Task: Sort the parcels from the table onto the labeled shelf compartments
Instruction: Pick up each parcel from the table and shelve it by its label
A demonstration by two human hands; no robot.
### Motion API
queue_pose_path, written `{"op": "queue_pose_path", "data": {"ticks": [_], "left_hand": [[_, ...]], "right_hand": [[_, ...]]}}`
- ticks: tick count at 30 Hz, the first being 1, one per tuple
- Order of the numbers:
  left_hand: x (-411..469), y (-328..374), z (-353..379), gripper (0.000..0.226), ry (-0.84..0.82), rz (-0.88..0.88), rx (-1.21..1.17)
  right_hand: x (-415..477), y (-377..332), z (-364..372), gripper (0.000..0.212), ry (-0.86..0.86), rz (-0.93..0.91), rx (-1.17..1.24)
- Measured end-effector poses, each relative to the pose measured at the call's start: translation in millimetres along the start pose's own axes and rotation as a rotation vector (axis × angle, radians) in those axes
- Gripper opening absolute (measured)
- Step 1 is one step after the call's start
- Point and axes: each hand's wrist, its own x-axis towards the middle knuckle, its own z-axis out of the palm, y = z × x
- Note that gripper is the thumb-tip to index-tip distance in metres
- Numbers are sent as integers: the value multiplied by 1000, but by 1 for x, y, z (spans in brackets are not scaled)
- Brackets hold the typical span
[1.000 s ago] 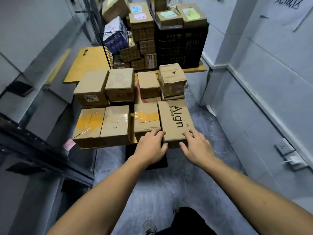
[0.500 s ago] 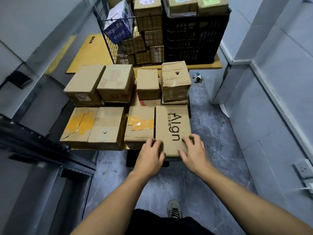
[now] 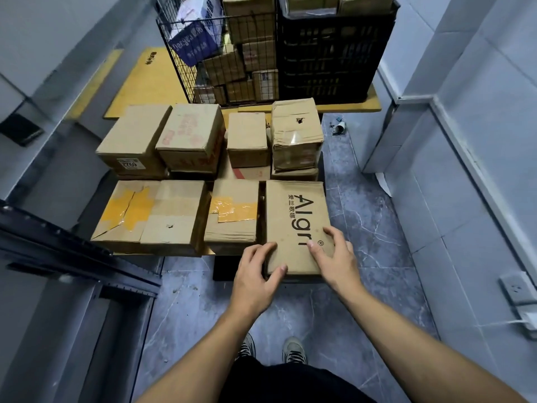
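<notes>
Gripping the "Algn"-printed carton (image 3: 293, 216) at its near corners with left hand (image 3: 255, 274) and right hand (image 3: 334, 257), fingers curled over the edges. Lying front-right on the counter (image 3: 209, 252), beside the yellow-taped parcel (image 3: 232, 216). Lifting evenly, keeping level, avoiding dragging.

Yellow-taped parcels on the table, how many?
2. The front-left parcel at the row's left end, and the middle parcel just left of the Align box. Lower layers are partly hidden, so more may exist.

The front right carton (image 3: 296, 225) bears "Algn", an ® mark and small Chinese characters. A white label (image 3: 130, 163) on the rear left carton (image 3: 132, 138) reads "6922", upside down.
</notes>
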Motion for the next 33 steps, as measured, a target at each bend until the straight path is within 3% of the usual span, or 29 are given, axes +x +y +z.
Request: {"op": "queue_pose_path", "data": {"ticks": [6, 12, 16, 21, 25, 29, 31, 33], "left_hand": [[-9, 22, -8, 43, 47, 54, -299], [-16, 26, -8, 45, 144, -22, -319], [-19, 28, -10, 62, 83, -61, -400], [-23, 30, -12, 81, -48, -74, -579], [-28, 34, -16, 76, 24, -34, -571], [-31, 37, -18, 65, 68, 24, -466], [-30, 40, -19, 64, 88, 50, -423], [-30, 43, -21, 65, 98, 81, -388]], "right_hand": [[-13, 17, -10, 53, 1, -38, 67], [-35, 26, -21, 55, 85, -153, 191], [-44, 30, -21, 53, 141, -229, 250], [-52, 27, -23, 46, 89, -271, 216], [-54, 19, -25, 55, 68, -300, 156], [-55, -6, -32, 95, -71, -323, 143], [-55, -17, -32, 82, -160, -341, 244], [-53, -23, -30, 77, -138, -338, 263]]}}
